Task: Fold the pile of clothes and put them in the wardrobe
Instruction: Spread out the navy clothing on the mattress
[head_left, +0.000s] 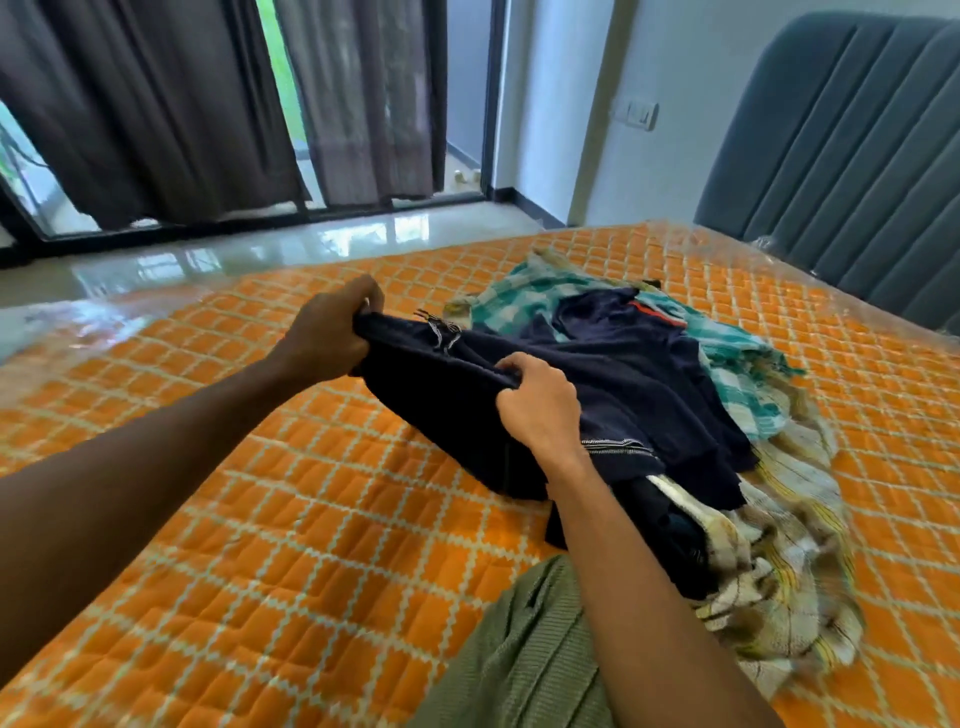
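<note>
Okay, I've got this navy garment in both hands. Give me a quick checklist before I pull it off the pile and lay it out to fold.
1. Grip: ok. The left hand and right hand each hold a bunched edge of the navy garment.
2. Garment off the pile: not ok. Its far part lies on the other clothes.
3. Room to spread it: ok. Bare mattress shows to the left of the pile.
4. Snagged on other clothes: cannot tell. The underside is hidden.
5. Right side out: cannot tell. It is too bunched.
6. Way to the wardrobe: cannot tell. It is not in view.
</note>
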